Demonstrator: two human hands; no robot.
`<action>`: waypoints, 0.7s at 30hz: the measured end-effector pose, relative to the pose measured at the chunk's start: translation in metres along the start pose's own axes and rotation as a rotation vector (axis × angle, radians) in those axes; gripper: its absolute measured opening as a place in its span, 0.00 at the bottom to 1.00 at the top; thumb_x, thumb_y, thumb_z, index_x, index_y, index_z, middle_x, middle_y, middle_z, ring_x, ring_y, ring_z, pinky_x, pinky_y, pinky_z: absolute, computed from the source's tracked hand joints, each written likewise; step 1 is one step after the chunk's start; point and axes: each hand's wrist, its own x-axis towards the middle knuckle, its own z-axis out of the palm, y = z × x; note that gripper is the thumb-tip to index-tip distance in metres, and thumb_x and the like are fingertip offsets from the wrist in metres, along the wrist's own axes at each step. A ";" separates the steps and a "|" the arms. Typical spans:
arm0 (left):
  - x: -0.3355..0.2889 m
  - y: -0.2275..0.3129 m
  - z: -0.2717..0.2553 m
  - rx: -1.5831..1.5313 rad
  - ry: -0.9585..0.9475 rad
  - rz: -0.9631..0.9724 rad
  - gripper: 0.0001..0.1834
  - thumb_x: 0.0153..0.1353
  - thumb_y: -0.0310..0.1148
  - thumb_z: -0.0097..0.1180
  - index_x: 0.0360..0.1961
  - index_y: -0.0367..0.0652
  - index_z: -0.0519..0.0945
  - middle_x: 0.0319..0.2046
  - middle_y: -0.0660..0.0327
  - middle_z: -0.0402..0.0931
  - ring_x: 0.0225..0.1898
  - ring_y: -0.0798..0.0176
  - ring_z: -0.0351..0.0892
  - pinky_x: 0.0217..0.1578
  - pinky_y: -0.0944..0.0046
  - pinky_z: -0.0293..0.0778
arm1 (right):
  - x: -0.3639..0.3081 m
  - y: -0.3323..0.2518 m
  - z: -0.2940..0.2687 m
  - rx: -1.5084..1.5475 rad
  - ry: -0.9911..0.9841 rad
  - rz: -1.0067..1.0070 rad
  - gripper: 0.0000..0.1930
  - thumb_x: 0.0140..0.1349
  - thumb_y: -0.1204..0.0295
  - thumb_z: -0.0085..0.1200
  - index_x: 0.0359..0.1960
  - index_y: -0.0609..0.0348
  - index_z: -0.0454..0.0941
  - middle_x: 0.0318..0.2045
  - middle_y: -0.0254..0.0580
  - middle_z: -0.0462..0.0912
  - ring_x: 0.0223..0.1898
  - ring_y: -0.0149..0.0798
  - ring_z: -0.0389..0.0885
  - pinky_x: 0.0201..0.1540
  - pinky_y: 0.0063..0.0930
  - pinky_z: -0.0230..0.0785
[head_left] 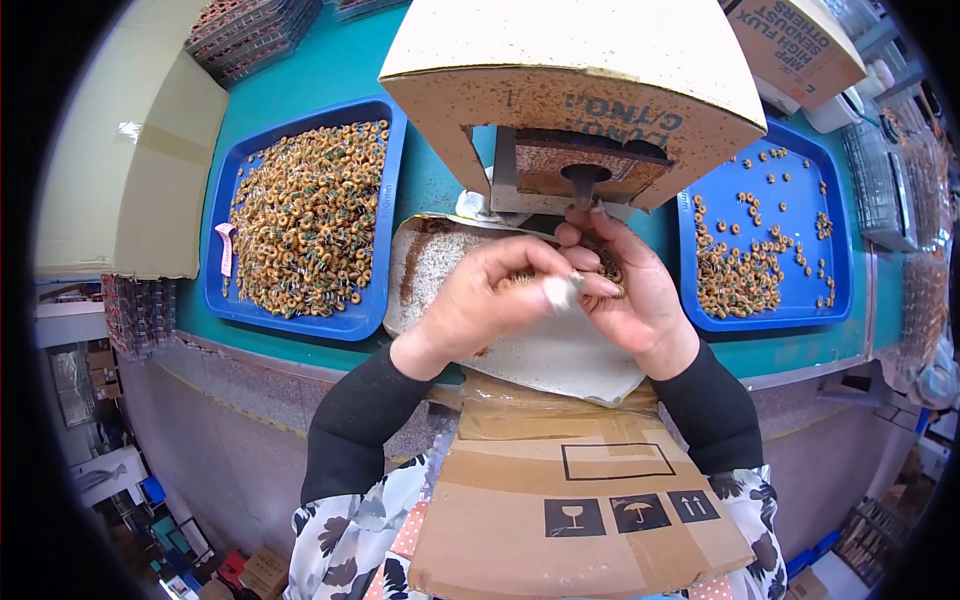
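Observation:
Both my hands are close together over a pale, stained sheet point(430, 270), just below the cut opening of a cardboard box point(575, 130). My left hand point(490, 295) is closed around several wire-wound ring coils point(517, 281), with something white on a fingertip. My right hand point(640, 300) is curled over more small ring coils, which show between its fingers. Its raised fingertips are at a grey nozzle-like part point(584, 180) in the opening; whether they pinch a single coil there is hidden. Finger and thumb tips of the two hands nearly meet.
A blue tray point(390, 250) heaped with ring coils is on the left; a second blue tray point(835, 290), with fewer coils, lies right. A flattened cardboard sheet point(590, 510) covers my lap. Stacked clear trays point(880, 175) and a carton point(800, 50) stand right, a large box point(130, 170) left.

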 end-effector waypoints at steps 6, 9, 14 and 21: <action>0.003 0.000 0.004 0.987 0.022 0.553 0.14 0.51 0.29 0.65 0.40 0.47 0.80 0.32 0.62 0.77 0.27 0.64 0.77 0.27 0.68 0.75 | 0.002 0.001 -0.010 0.078 -0.034 -0.053 0.14 0.67 0.68 0.44 0.47 0.66 0.73 0.44 0.47 0.77 0.42 0.36 0.75 0.44 0.28 0.72; 0.002 0.001 -0.002 1.144 0.046 0.650 0.14 0.50 0.30 0.65 0.40 0.49 0.80 0.29 0.62 0.76 0.27 0.62 0.78 0.26 0.66 0.76 | 0.000 0.000 -0.006 0.073 -0.019 -0.099 0.14 0.67 0.69 0.43 0.48 0.67 0.73 0.48 0.50 0.77 0.47 0.41 0.76 0.50 0.30 0.72; 0.001 0.000 -0.003 1.230 0.036 0.680 0.13 0.47 0.27 0.66 0.36 0.44 0.80 0.26 0.61 0.76 0.25 0.60 0.77 0.24 0.63 0.73 | -0.001 0.002 0.000 0.030 -0.034 -0.098 0.14 0.68 0.69 0.43 0.49 0.66 0.72 0.51 0.52 0.76 0.55 0.45 0.73 0.60 0.38 0.65; 0.000 0.012 -0.002 0.914 0.129 0.458 0.08 0.51 0.27 0.64 0.33 0.43 0.79 0.27 0.61 0.76 0.26 0.66 0.76 0.26 0.67 0.73 | -0.001 0.002 0.008 -0.173 0.154 -0.089 0.14 0.68 0.67 0.46 0.47 0.65 0.73 0.42 0.47 0.79 0.42 0.37 0.79 0.47 0.28 0.72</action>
